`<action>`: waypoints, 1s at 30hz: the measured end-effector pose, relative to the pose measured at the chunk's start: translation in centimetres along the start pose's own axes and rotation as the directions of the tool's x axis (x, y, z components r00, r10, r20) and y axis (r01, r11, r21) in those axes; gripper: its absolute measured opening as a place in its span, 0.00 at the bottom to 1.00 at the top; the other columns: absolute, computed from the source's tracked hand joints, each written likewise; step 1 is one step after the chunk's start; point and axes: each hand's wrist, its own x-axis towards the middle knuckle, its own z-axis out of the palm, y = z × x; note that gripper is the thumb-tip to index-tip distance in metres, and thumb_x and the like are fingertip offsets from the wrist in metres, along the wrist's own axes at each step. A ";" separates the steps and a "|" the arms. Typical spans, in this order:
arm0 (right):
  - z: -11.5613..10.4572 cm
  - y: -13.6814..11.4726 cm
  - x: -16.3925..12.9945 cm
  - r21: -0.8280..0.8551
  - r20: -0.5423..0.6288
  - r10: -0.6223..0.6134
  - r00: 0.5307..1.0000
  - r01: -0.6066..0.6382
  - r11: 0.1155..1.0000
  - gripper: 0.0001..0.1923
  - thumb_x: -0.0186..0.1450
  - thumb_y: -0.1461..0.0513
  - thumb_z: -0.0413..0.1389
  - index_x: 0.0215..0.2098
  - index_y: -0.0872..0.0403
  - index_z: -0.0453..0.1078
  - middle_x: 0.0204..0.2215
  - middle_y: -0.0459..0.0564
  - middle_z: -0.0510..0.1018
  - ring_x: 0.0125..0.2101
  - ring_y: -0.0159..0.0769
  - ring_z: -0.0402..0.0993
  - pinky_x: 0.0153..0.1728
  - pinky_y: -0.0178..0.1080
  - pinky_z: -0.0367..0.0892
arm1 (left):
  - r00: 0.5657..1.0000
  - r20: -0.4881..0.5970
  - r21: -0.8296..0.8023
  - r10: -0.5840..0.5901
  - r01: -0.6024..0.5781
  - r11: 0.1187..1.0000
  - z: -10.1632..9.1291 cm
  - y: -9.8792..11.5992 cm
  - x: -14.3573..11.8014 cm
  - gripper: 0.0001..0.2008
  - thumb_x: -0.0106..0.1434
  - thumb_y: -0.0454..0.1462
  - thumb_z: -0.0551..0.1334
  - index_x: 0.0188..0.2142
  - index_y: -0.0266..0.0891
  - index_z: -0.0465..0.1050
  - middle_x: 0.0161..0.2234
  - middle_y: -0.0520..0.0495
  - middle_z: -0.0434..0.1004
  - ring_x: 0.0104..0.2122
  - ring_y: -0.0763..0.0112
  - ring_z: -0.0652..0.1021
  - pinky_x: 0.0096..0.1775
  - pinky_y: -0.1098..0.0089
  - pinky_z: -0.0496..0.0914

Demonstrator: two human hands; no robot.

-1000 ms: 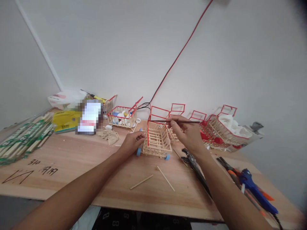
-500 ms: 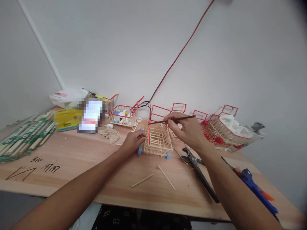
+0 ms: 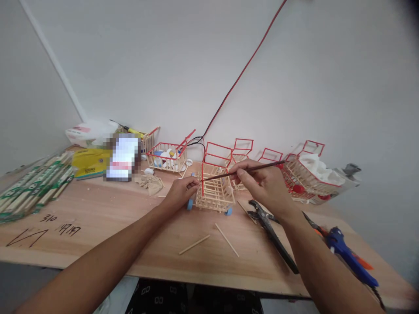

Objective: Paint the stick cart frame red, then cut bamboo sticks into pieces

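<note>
Head camera shows our right hand (image 3: pixel 262 183) with thumb and fingers pinched round a thin dark brush (image 3: pixel 271 165), its tip at the red side rail (image 3: pixel 202 189) of the wooden cart (image 3: pixel 216 203). That cart stands straight ahead of us, and we take it as the clock's centre. Our left hand (image 3: pixel 181 192) is at nine o'clock, fingers curled against the cart's side (whether they grip it, we cannot tell).

For this step, we would do best to keep the cart steady and draw the tip lightly along the rail. Our left fingertips sit very near that tip, so we should keep them below the rail, where a slip is less likely to smear them.

At one o'clock, just behind the right hand, a smaller cart's handle (image 3: pixel 244 145) crowds our wrist room. The black pliers (image 3: pixel 278 244) lie at four o'clock beside our right forearm, with a blue glue gun (image 3: pixel 350 257) beyond. Two loose sticks (image 3: pixel 227 240) lie between five and seven. Toward ten stand a filled cart (image 3: pixel 173 168) and, farther out, a lit phone (image 3: pixel 122 157). At three, another cart holds white tissue (image 3: pixel 316 170).
</note>
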 end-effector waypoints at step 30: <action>-1.5 -0.8 -4.1 0.052 0.032 0.009 0.999 -0.011 0.999 0.08 0.66 0.65 0.51 0.37 0.54 0.72 0.28 0.46 0.75 0.29 0.30 0.72 0.29 0.32 0.65 | 1.000 0.009 0.023 0.017 -0.018 1.000 -0.1 0.1 -0.1 0.06 0.57 0.34 0.57 0.30 0.36 0.72 0.24 0.53 0.72 0.26 0.74 0.71 0.31 0.75 0.64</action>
